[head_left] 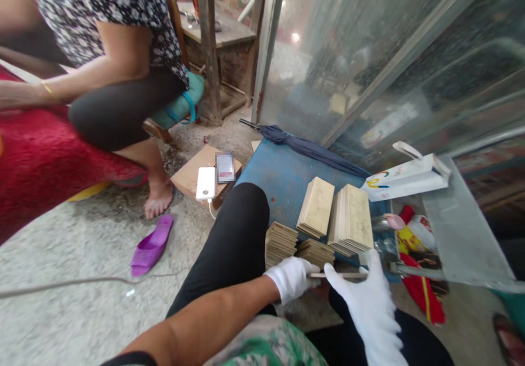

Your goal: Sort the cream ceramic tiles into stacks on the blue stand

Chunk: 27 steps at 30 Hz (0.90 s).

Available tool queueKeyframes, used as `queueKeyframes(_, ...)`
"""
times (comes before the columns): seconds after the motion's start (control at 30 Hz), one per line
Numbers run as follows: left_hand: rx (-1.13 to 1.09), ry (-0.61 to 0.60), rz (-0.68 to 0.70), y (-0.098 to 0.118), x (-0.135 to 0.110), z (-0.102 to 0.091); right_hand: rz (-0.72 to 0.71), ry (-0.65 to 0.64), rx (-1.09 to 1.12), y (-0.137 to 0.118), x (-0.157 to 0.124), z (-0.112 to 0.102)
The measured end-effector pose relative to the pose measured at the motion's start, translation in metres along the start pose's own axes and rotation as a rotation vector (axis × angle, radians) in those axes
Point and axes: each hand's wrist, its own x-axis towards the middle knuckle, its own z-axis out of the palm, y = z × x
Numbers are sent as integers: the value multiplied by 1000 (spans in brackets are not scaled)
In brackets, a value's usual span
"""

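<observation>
While the white-gloved left hand [292,278] and right hand [369,295] each have a closed grip on one end of a thin pale wooden slat [340,274], it's sitting level right by the stacks of tan wooden slats [350,218] on the blue counter [279,174].

Matt wooden slats [350,218]; rough concrete floor [82,311]

**One head-worn view, tilted forward and down**

The only camera sits on the person's head and looks steeply down past their knee. The gloved left hand [292,278], right hand [365,300] and the thin wooden strip [348,274] are nearest the lens. The view faces the blue board [283,174], with the glass panel [369,54] farther off.
</observation>
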Motion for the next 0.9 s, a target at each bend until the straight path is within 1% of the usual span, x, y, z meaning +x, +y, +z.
queueKeyframes(0.2,-266,14,-163,-14,9,11,7,4,24,-15,14,12)
queueKeyframes(0.27,-365,38,-228,-18,13,13,15,-17,67,-14,17,15)
queueKeyframes(0.37,-554,102,-296,-21,17,10,12,-96,128,-5,14,24)
queueKeyframes(0.43,-698,160,-286,-19,19,4,-10,-174,128,5,7,32)
queueKeyframes(0.5,-853,207,-230,-15,19,-1,-49,-262,101,13,-1,43)
queueKeyframes(0.6,-1038,237,-182,-9,16,-6,-111,-340,92,19,-12,61)
queueKeyframes(0.7,-1102,221,-220,-8,13,-6,-198,-359,133,20,-18,80)
queueKeyframes(0.8,-1117,199,-225,-11,12,-3,-301,-352,171,20,-17,95)
queueKeyframes(0.9,-1143,201,-238,-14,14,0,-310,-337,209,19,-16,103)
